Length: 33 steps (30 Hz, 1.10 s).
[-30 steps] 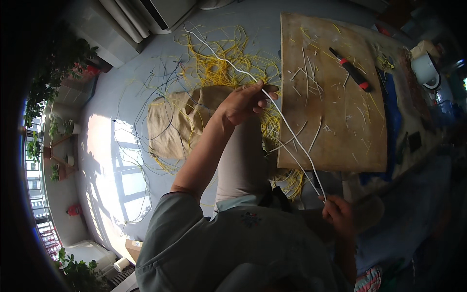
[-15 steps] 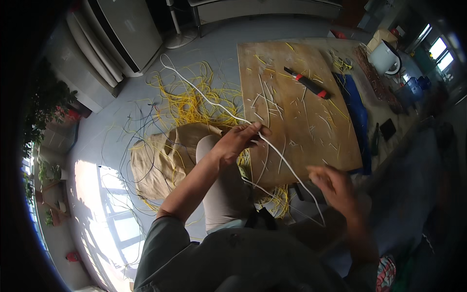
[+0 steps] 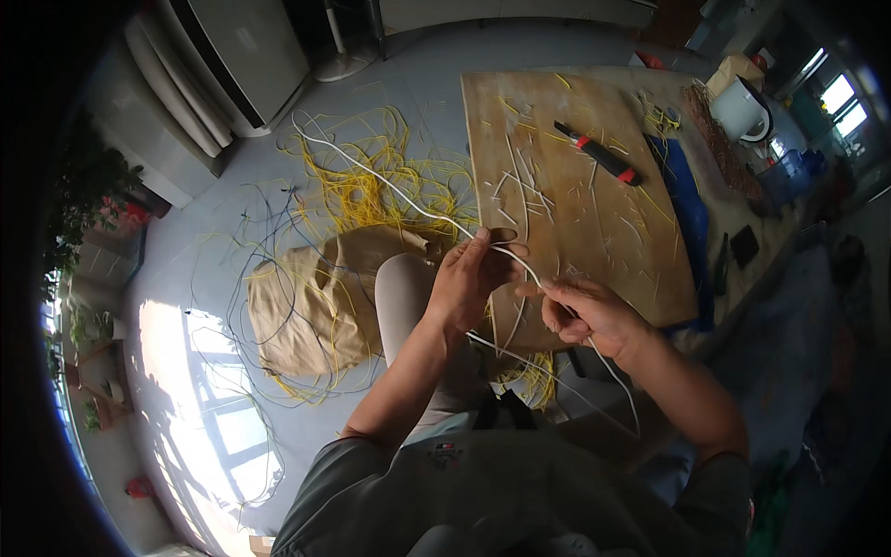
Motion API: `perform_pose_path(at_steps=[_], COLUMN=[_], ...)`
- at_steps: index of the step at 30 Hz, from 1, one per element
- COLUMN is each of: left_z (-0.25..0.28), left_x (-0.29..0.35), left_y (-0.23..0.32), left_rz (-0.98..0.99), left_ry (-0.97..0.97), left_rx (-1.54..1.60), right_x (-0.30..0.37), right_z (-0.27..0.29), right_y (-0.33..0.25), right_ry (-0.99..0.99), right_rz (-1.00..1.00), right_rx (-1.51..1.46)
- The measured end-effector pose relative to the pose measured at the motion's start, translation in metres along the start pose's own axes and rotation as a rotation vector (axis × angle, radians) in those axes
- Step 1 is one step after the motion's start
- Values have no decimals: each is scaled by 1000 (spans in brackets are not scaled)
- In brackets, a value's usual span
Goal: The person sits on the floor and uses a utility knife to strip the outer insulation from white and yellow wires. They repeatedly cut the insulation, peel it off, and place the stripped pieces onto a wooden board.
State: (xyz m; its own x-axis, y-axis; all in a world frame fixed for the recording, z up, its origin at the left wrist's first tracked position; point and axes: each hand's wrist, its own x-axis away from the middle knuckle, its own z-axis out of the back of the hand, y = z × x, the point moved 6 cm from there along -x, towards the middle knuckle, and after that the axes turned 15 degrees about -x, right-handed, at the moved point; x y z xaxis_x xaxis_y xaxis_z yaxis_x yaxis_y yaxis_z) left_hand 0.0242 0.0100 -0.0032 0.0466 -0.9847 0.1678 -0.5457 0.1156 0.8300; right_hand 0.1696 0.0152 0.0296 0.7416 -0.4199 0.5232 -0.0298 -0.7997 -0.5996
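Note:
A long white cable (image 3: pixel 399 192) runs from the floor at the far left, through both my hands, and down in a loop by my right forearm. My left hand (image 3: pixel 469 278) holds it between thumb and fingers above the near left edge of a wooden board (image 3: pixel 594 251). A short way along, my right hand (image 3: pixel 589 316) is closed round the same cable, its fingers curled. A black and red utility knife (image 3: pixel 599 155) lies on the board, beyond both hands, among scattered white and yellow offcuts (image 3: pixel 524 195).
Tangled yellow wire (image 3: pixel 362 190) covers the floor ahead of my knee, beside a brown sack (image 3: pixel 306 302) crossed by dark wires. Right of the board lie a blue sheet (image 3: pixel 682 213) and a bundle of reddish-brown wire (image 3: pixel 719 139). A white pot (image 3: pixel 740 110) stands beyond.
My right hand has come up and left to the cable and closed on it near my left hand. The cable's middle stretch now bends between the hands.

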Motion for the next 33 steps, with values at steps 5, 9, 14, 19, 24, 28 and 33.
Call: perform_pose_path(at_steps=[5,9,14,19,24,28,33], left_z=[-2,0,-14,-24,-15,-14,-17], left_x=[2,-4,-5,4,-10,-7,-10], left_y=[1,-1,10,32,6,7,16], left_rz=[-37,75,92,-60,130,122,57], left_ry=[-20,-91,-187,-122,-191,-205,-315], left_rx=[-50,50,-53,-329,84,11,-138], right_x=[0,4,17,11,16,16,12], right_z=[6,-9,-12,3,-12,0,-5], right_y=[3,1,-6,0,-10,-2,4], right_ry=[18,6,13,42,33,51,-71], right_rz=[15,197,222,194,399,303,125], right_rx=[51,190,334,168,292,159,-57])
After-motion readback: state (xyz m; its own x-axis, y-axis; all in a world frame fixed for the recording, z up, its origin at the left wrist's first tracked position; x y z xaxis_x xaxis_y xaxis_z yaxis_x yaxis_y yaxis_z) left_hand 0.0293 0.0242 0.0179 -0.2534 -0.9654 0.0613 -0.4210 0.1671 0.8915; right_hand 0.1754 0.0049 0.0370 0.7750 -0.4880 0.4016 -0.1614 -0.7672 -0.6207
